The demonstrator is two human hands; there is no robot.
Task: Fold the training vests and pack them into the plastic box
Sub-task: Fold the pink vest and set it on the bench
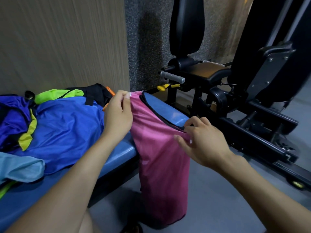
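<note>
A pink training vest (159, 158) with black trim hangs over the end of a blue padded bench (170, 110), its lower part dangling toward the floor. My left hand (117, 115) pinches the vest's top corner near the wall. My right hand (200, 138) pinches its other shoulder edge by the bench's end. A blue vest (67, 132) lies spread on the bench to the left. No plastic box is in view.
A heap of vests lies at the left: purple (11, 121), lime green (58, 95), yellow (27, 137), light blue (20, 167), with black and orange cloth (97, 93) behind. A black gym machine (252, 91) stands right of the bench. A wood-grain wall (64, 42) runs behind.
</note>
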